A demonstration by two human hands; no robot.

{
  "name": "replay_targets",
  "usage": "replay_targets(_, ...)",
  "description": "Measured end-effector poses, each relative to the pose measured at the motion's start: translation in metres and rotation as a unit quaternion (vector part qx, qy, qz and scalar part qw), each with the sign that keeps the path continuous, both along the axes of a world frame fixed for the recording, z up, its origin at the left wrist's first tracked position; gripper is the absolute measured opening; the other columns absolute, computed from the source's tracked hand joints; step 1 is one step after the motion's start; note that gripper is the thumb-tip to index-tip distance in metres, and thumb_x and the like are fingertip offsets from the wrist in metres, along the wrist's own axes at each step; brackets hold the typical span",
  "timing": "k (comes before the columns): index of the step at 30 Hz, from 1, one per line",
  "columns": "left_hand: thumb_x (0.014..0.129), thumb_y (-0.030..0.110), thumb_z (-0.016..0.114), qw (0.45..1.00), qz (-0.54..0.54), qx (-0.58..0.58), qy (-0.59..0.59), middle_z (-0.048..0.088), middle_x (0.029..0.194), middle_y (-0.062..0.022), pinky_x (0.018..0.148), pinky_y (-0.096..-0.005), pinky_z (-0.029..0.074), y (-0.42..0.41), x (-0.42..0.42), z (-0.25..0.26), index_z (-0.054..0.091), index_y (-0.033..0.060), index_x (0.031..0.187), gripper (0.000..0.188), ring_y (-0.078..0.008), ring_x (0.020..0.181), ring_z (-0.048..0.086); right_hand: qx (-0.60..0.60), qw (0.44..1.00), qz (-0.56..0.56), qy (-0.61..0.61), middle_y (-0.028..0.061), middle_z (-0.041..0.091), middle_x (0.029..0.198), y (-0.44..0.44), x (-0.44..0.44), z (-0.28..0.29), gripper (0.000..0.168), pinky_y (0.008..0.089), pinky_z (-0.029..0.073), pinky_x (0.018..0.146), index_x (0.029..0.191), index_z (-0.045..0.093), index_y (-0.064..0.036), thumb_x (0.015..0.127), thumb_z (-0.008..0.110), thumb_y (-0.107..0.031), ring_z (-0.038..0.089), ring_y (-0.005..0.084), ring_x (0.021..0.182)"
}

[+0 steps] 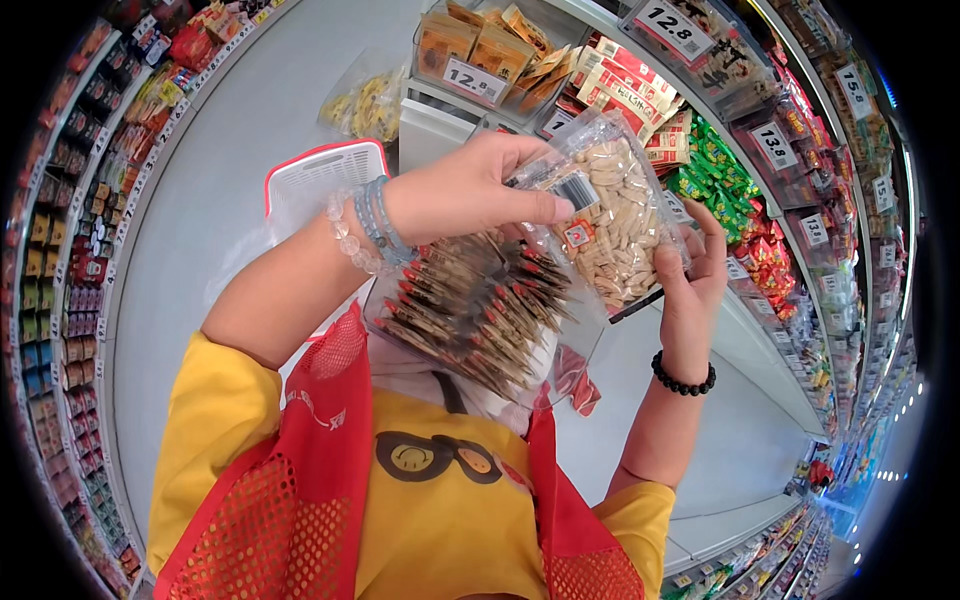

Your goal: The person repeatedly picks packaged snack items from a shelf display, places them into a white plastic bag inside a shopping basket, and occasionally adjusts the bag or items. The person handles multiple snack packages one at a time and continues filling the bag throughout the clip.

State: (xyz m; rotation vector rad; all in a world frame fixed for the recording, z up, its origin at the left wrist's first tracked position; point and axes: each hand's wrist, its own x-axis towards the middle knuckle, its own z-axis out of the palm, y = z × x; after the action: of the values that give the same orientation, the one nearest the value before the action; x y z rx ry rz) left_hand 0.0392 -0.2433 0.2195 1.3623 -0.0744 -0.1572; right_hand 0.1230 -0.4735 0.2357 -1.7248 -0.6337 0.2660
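Note:
A clear plastic packet [615, 210] of pale, elongated snack pieces is held up between both hands. It carries a barcode sticker and a small orange-red mark. My left hand [480, 184] pinches its left side, thumb on top beside the barcode. At the lower right edge, my right hand [686, 259] grips it with the thumb in front; some fingers are hidden behind. Below, close to my body, sits a clear plastic box [592, 352] with two rows of upright brown snack sachets [450, 300] with red tips. What supports the box is hidden.
Ahead, a shelf bin of orange-brown packets [480, 45] adjoins red-and-cream packets [626, 86] and green packets [712, 161]. A red-rimmed white basket [326, 176] and a bag of yellow items [367, 105] are left of the shelf. Stocked shelves [90, 247] curve along the left.

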Motion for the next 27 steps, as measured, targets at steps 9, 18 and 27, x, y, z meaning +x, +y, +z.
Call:
replay_targets(9, 0.072, 0.018, 0.071, 0.994, -0.005, 0.009, -0.112, 0.045, 0.118, -0.0088, 0.09, -0.0285, 0.037, -0.018, -0.015, 0.02, 0.032, 0.0006, 0.13, 0.072, -0.0145, 0.106, 0.046, 0.334, 0.851, 0.093, 0.394, 0.0103, 0.055, 0.109, 0.009, -0.019, -0.027, 0.04, 0.0305, 0.045, 0.081, 0.119, 0.043, -0.002, 0.086, 0.053, -0.022, 0.054, 0.0185, 0.095)
replay_targets(18, 0.068, 0.009, 0.073, 0.996, -0.023, -0.088, -0.018, 0.06, 0.097, -0.0085, 0.079, -0.0279, 0.047, -0.058, 0.008, 0.005, 0.043, -0.002, 0.116, 0.058, -0.0149, 0.087, 0.057, 0.418, 0.618, 0.229, 0.625, 0.0118, 0.049, 0.108, 0.007, -0.052, -0.064, 0.047, 0.0293, 0.042, 0.06, 0.12, 0.042, -0.008, 0.086, 0.043, -0.04, 0.05, 0.0191, 0.071)
replay_targets(27, 0.073, 0.011, 0.069, 0.997, 0.035, -0.027, -0.065, 0.055, 0.111, -0.009, 0.087, -0.0303, 0.043, -0.056, -0.006, 0.001, 0.04, -0.0015, 0.119, 0.056, -0.0162, 0.101, 0.053, 0.186, 0.961, 0.041, 0.199, 0.0103, 0.048, 0.119, -0.016, -0.061, -0.046, 0.054, 0.0374, 0.042, 0.088, 0.124, 0.036, -0.002, 0.084, 0.055, -0.033, 0.05, 0.0227, 0.106)
